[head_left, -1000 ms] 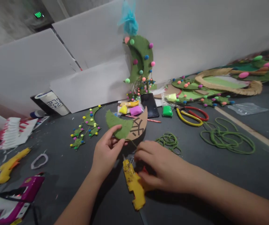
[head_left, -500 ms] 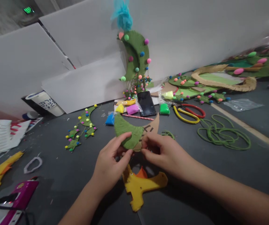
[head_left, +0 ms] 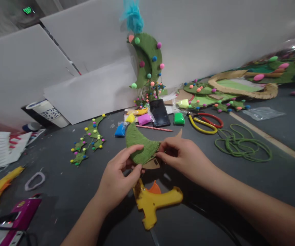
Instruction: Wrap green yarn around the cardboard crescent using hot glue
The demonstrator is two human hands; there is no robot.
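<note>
A cardboard crescent (head_left: 152,164) is partly wound with green yarn (head_left: 142,145); its bare right part is mostly behind my right hand. My left hand (head_left: 120,174) holds the wrapped part, thumb in front and fingers behind. With thumb and index finger closed, my right hand (head_left: 179,153) pinches the yarn at the edge of the winding. Just below the hands lies a yellow hot glue gun (head_left: 160,201) with an orange trigger. Loose green yarn (head_left: 242,145) lies in loops on the table to the right.
Beyond my hands are red-and-yellow scissors (head_left: 205,123), a phone (head_left: 160,112), a striped pencil (head_left: 154,128) and small clay packets (head_left: 179,118). A decorated green crescent (head_left: 154,58) stands against the white board. Left are pom-pom stars (head_left: 79,157), another yellow glue gun (head_left: 1,188) and a purple box (head_left: 21,218).
My right hand has shifted slightly up and right at the edge of the winding. The crescent has tilted, and its dark pen marks are now mostly hidden. My left hand keeps its hold.
</note>
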